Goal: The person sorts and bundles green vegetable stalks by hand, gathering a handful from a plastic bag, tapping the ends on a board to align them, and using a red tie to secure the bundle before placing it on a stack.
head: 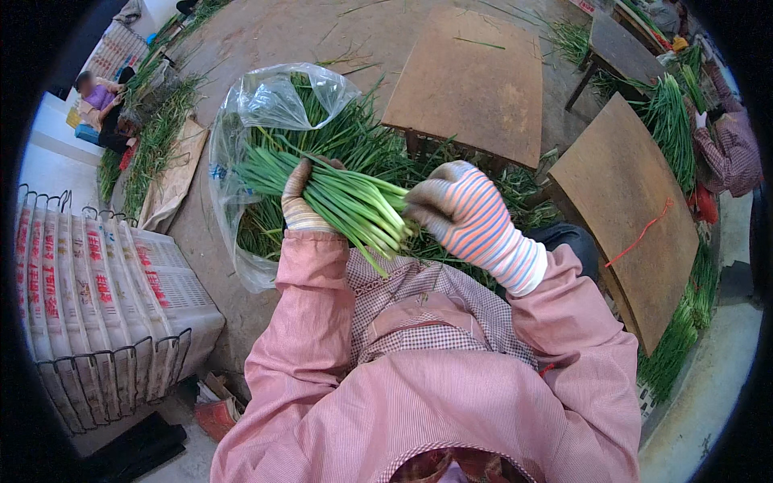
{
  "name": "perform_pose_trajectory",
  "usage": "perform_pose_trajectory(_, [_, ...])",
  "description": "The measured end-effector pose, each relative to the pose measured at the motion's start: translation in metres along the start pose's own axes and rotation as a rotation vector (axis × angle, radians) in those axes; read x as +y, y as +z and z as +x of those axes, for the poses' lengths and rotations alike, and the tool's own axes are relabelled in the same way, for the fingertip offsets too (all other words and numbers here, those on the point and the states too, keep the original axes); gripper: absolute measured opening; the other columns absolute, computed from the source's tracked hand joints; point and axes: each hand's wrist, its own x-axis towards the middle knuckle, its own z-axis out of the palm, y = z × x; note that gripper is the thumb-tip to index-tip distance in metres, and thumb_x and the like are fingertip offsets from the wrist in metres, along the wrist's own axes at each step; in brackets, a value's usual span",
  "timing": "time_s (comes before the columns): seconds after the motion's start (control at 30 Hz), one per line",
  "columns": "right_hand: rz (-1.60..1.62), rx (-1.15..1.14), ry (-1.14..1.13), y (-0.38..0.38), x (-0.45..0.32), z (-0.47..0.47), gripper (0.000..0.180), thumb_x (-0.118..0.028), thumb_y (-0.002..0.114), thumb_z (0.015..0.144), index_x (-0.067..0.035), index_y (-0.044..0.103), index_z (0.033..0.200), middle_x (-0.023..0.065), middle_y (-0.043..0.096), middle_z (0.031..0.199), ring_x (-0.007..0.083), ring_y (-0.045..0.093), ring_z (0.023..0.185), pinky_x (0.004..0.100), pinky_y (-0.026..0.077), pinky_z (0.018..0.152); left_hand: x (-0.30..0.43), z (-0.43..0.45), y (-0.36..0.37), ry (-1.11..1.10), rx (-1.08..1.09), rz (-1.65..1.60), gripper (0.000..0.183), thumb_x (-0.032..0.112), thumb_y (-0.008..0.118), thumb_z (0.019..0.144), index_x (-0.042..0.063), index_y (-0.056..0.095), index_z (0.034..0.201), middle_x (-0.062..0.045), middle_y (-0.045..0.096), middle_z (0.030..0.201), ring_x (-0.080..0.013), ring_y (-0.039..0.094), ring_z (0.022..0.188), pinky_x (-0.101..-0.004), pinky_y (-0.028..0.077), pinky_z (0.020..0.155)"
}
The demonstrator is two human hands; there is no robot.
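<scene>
In a dirty striped glove, my left hand [302, 196] is closed around a bunch of green onions or similar long green stalks [356, 208]. The pale root ends of the bunch point right, the green leaves left. My right hand [453, 208], in a striped knitted glove, is at the root ends with its fingers curled; whether it pinches a stalk cannot be told. Beneath the bunch, more green leaves [338, 130] lie in and beside a clear plastic bag [226, 139]. A checked apron [435, 284] covers my lap.
Two low wooden tables [471, 84] [628, 223] stand ahead and right, the right one bearing a red string [643, 232]. Stacked white plastic crates [115, 302] stand left. Two people work among green stalks, at far left [99, 99] and far right [728, 142].
</scene>
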Motion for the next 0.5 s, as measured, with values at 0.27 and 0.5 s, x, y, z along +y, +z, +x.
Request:
perform_pose_trajectory(0.27, [0.086, 0.329, 0.491, -0.02, 0.11, -0.086, 0.009, -0.009, 0.066, 0.077, -0.004, 0.064, 0.083, 0.0133, 0.062, 0.081, 0.0246, 0.059, 0.07, 0.0328, 0.047, 0.066, 0.135, 0.032, -0.021, 0.361, 0.204, 0.068, 0.027, 0.026, 0.06, 0.08, 0.002, 0.063, 0.094, -0.017, 0.065, 0.096, -0.0339, 0.062, 0.086, -0.0503, 0.05, 0.082])
perform_pose_trajectory(0.5, [0.028, -0.148, 0.514, 0.003, 0.064, -0.043, 0.065, -0.028, 0.069, 0.071, -0.001, 0.046, 0.125, 0.0241, 0.052, 0.121, 0.0338, 0.05, 0.114, 0.0376, 0.04, 0.097, 0.126, 0.027, -0.022, 0.291, 0.242, 0.18, 0.032, 0.032, 0.055, 0.085, 0.003, 0.062, 0.098, -0.016, 0.064, 0.101, -0.0329, 0.061, 0.09, -0.0504, 0.049, 0.084])
